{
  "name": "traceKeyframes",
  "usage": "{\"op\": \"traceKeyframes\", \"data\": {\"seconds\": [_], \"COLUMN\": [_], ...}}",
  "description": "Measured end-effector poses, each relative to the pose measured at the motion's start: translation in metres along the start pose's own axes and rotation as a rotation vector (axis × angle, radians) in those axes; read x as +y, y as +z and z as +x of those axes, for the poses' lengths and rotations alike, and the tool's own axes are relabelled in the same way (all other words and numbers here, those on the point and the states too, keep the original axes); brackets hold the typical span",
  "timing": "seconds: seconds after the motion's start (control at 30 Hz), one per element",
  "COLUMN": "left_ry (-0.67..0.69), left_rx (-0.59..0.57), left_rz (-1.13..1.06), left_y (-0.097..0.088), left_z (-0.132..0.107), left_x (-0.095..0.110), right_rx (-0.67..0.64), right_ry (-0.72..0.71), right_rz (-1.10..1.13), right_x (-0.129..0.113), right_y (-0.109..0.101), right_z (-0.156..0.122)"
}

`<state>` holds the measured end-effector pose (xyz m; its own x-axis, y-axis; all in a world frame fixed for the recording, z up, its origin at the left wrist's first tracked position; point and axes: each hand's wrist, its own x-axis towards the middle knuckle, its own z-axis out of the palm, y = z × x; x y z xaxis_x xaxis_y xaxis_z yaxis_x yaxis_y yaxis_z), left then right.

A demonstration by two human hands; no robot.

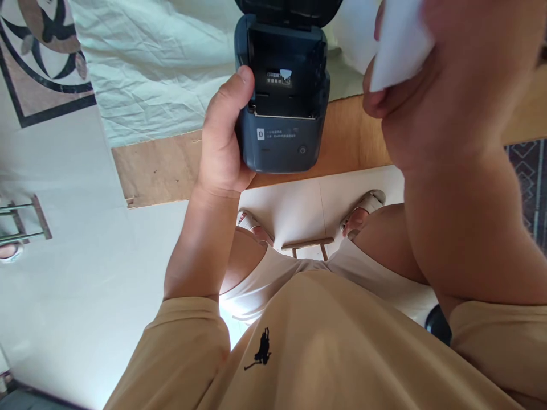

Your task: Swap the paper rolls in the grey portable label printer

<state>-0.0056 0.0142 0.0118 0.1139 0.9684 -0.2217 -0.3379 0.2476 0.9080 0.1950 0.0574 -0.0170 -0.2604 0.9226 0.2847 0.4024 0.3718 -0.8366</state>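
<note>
My left hand [224, 131] grips a dark blue label printer [280, 142] from its left side, thumb resting on the rim. The printer's black lid [294, 8] is raised, and its paper compartment shows a printed label inside, with no roll visible in it. A Bluetooth mark and a power button are on the front. My right hand [436, 85], close to the camera at the upper right, holds a white piece [401, 45] that looks like paper between its fingers. Part of that piece is out of view and blurred, so its full shape cannot be made out.
Beneath the printer is a wooden board [166, 165] partly covered by a pale green cloth [149, 62]. A patterned floor inlay [47, 51] lies at the upper left, a small stool [25, 219] at the left. My legs and a wooden bar [307, 244] are below the board's edge.
</note>
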Motion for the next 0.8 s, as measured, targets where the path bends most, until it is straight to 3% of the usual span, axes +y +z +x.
{"op": "traceKeyframes", "data": {"seconds": [0.1, 0.17, 0.37, 0.57, 0.7, 0.8], "left_ry": [0.004, 0.005, 0.013, 0.003, 0.116, 0.198], "left_rx": [-0.015, -0.023, -0.042, -0.037, 0.009, -0.11], "left_rz": [0.027, 0.046, 0.105, 0.142, -0.032, -0.21], "left_y": [0.006, 0.006, 0.004, 0.0, -0.003, -0.008], "left_z": [0.0, -0.001, -0.005, -0.001, 0.002, 0.005], "left_x": [0.009, 0.014, 0.018, 0.005, -0.011, -0.021], "right_rx": [0.194, 0.258, 0.179, 0.047, 0.035, 0.023], "right_ry": [-0.102, -0.148, -0.198, -0.183, -0.07, -0.033], "right_rz": [-0.189, -0.26, -0.337, -0.395, -0.441, -0.461], "right_x": [-0.006, -0.011, -0.011, -0.007, -0.004, -0.006], "right_y": [0.016, 0.022, 0.011, 0.002, 0.005, 0.005], "right_z": [-0.009, -0.014, -0.024, -0.032, -0.034, -0.033]}}
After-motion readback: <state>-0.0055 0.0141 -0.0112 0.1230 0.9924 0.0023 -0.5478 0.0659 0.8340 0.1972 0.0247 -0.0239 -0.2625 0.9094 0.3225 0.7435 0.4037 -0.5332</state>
